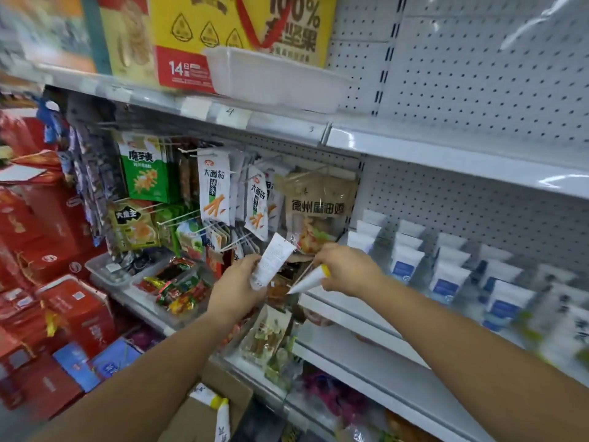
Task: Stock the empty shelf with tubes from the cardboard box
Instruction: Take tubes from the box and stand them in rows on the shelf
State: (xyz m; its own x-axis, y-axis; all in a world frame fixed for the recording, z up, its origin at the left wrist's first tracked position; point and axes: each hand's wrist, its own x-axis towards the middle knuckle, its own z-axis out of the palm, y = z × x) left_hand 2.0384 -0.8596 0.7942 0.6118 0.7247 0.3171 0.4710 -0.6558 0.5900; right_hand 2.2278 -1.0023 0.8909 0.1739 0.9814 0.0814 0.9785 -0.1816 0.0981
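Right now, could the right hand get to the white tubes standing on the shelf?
Probably yes: the right hand hovers close beside the nearest standing tubes, with nothing visible between them. It holds a yellow-capped tube, though, so grasping one looks unlikely.

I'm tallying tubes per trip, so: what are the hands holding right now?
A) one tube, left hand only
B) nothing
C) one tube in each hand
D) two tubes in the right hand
C: the left hand grips a white tube and the right hand grips a yellow-capped tube.
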